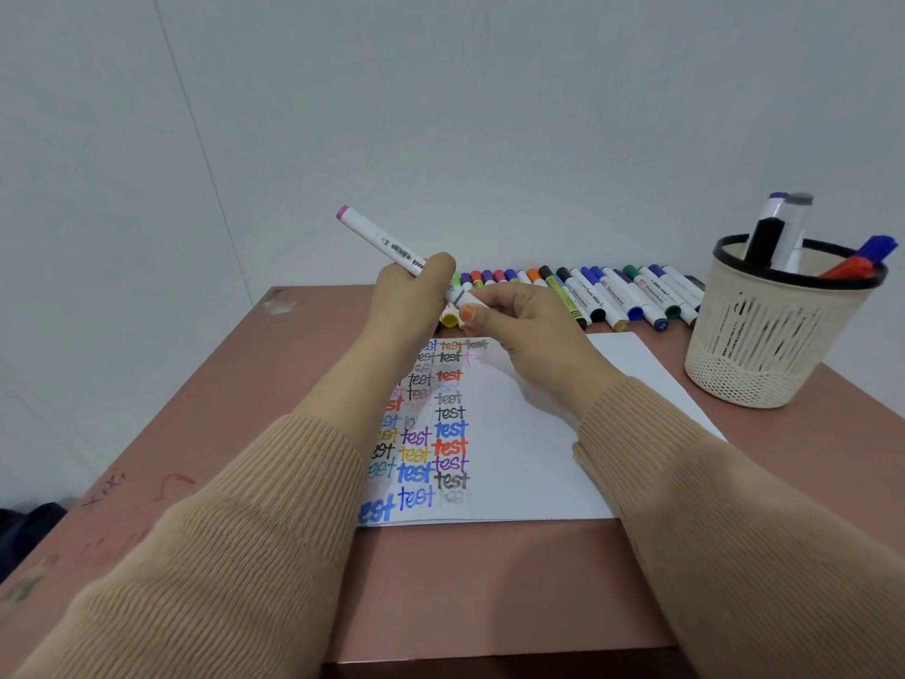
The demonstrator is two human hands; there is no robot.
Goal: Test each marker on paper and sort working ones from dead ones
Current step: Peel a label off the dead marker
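Note:
My left hand [409, 298] grips a white marker [379, 240] with a pink end cap, tilted up and to the left above the table. My right hand [519, 321] pinches the marker's lower end, where its cap or tip is hidden by my fingers. Below both hands lies a white sheet of paper [529, 463] covered on its left part with several coloured "test" words. A row of several markers [607, 294] lies along the table's far edge.
A beige mesh pen cup [764, 355] with a black rim stands at the right, holding a few markers. The brown table [465, 585] has scribbles near its left edge. A white wall rises just behind the table.

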